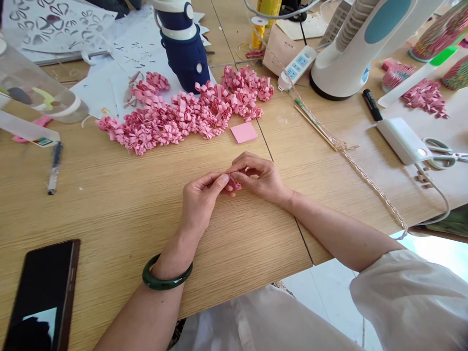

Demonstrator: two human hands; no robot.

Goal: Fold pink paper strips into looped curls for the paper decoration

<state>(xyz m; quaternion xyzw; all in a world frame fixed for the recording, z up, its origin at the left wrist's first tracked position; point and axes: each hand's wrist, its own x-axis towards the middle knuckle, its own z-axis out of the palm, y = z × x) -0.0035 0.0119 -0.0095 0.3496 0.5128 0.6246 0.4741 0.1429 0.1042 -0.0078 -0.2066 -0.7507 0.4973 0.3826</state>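
My left hand and my right hand meet over the middle of the wooden table. Between their fingertips is a small pink paper piece, mostly covered by the fingers. Both hands pinch at it, thumb against forefinger. Just beyond them lies a flat pink paper square. Behind that stretches a long heap of pink curled paper flowers.
A dark blue bottle stands behind the heap. Around the edges are a phone, a pen, a power strip, a white appliance, a marker, scissors and a braided cord.
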